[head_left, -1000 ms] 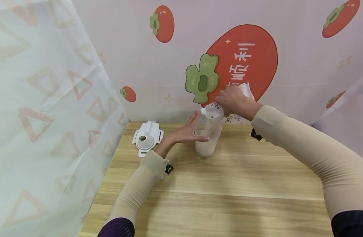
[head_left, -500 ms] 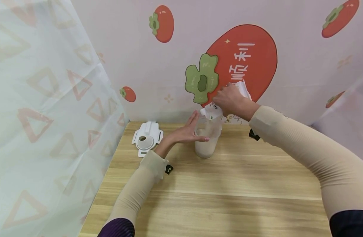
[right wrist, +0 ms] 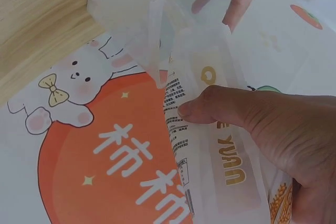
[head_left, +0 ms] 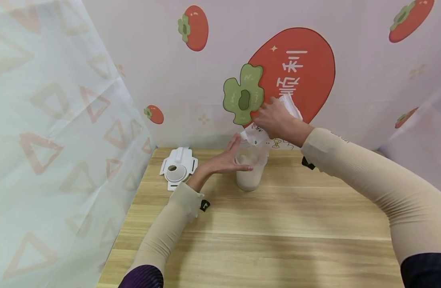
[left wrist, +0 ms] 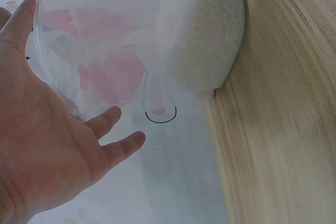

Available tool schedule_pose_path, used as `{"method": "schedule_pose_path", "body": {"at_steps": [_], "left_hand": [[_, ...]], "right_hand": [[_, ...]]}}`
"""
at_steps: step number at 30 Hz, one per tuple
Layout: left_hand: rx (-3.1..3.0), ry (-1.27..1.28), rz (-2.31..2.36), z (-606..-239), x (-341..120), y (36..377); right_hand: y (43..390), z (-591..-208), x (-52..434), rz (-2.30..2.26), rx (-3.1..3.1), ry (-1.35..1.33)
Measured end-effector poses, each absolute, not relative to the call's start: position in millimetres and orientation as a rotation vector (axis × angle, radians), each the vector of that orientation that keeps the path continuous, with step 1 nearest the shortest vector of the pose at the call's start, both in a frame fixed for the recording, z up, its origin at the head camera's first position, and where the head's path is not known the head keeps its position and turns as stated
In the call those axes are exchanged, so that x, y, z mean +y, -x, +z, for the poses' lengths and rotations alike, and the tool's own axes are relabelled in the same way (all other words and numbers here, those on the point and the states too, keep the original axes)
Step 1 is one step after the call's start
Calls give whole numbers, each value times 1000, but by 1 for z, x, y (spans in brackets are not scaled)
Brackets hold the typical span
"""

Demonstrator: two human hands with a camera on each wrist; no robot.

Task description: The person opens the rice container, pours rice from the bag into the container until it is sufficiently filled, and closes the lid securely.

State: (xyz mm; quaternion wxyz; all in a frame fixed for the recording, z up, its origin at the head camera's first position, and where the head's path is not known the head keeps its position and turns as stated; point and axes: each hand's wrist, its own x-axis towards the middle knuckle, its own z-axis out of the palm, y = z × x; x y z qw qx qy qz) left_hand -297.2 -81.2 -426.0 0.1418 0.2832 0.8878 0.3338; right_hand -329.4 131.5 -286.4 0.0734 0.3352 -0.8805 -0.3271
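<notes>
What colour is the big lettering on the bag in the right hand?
The lettering on the bag is gold; the right wrist view shows it best.

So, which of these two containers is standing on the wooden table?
The clear plastic container; the white printed plastic bag is tilted in the right hand.

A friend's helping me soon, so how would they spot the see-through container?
Look near the far edge of the wooden table. A container stands there, beside the left hand and below the white pouch. Unlike the low white piece to its left, it is tall, see-through and partly filled with pale grains.
</notes>
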Motion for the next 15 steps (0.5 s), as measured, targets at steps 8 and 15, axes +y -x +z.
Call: {"method": "schedule_pose_path", "body": {"at_steps": [8,15], "left_hand": [[2564,-808,966,-426,-82,298],[2558,-805,967,-427,-81,299]], "right_hand": [[329,-290,129,-1014,-2515,-1025],[327,-293,129,-1024,-2472,-1033]]}}
